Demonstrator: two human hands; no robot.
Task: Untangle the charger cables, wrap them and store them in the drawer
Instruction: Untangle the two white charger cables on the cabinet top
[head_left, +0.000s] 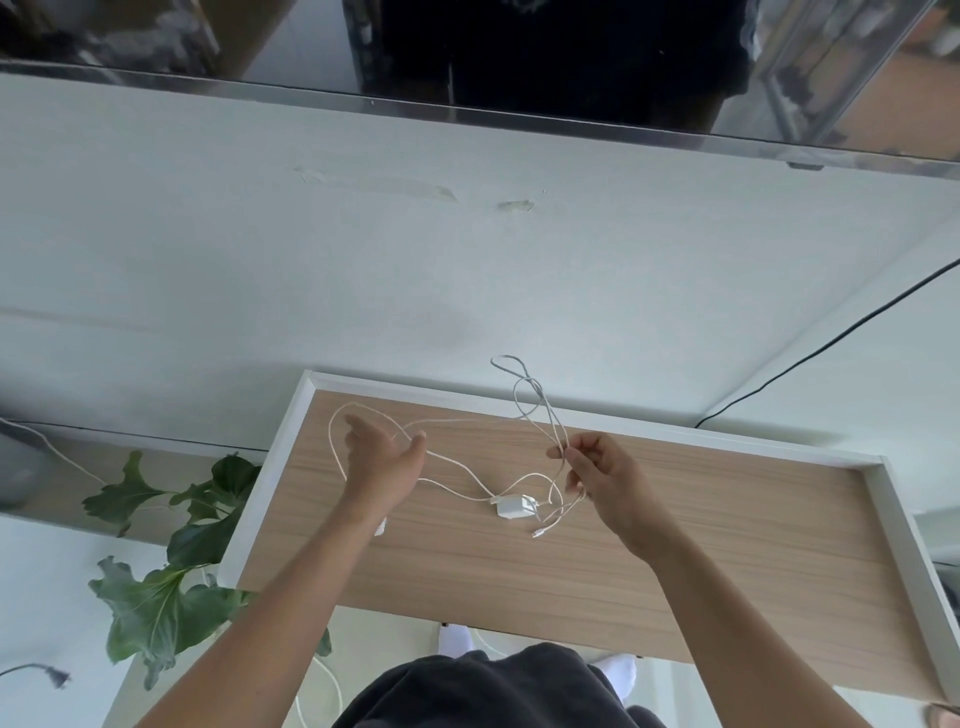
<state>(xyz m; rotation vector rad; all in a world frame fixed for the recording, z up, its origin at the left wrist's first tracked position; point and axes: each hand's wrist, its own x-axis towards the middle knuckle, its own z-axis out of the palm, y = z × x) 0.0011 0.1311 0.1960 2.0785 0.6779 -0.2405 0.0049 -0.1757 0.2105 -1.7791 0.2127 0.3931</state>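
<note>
White wall (467, 260) fills the background, and below it is a wooden tabletop (675, 545) with a raised white rim. A leafy plant (171, 597) stands off its left edge.

The cables (470, 477) are still in a tangle. A white charger brick (511, 506) lies near the middle of the tabletop with slack strands curling round it, and a small plug end (536, 532) rests just in front of it.

The left hand (384, 457) is lifted near the back left corner with its fingers fairly straight and spread. A wide loop of cable passes round it and across the gap by the thumb, draped rather than gripped. The right hand (602, 478) is raised to the right of the brick. Its fingertips (563, 452) pinch a bundle of strands, and from the pinch a long narrow loop stands up toward the back edge.

Untangling looks to be the step in hand, with wrapping and storing not yet begun. To do it well:

- Keep the pinch light so the strands can slide.
- Spread the hands apart slowly to show where the lines cross.
- Find the free plug end and feed it back through the loops rather than pulling, since tugging would likely tighten the knot by the brick.
- Leave the brick lying flat so its weight does not drag on the strands.
</note>
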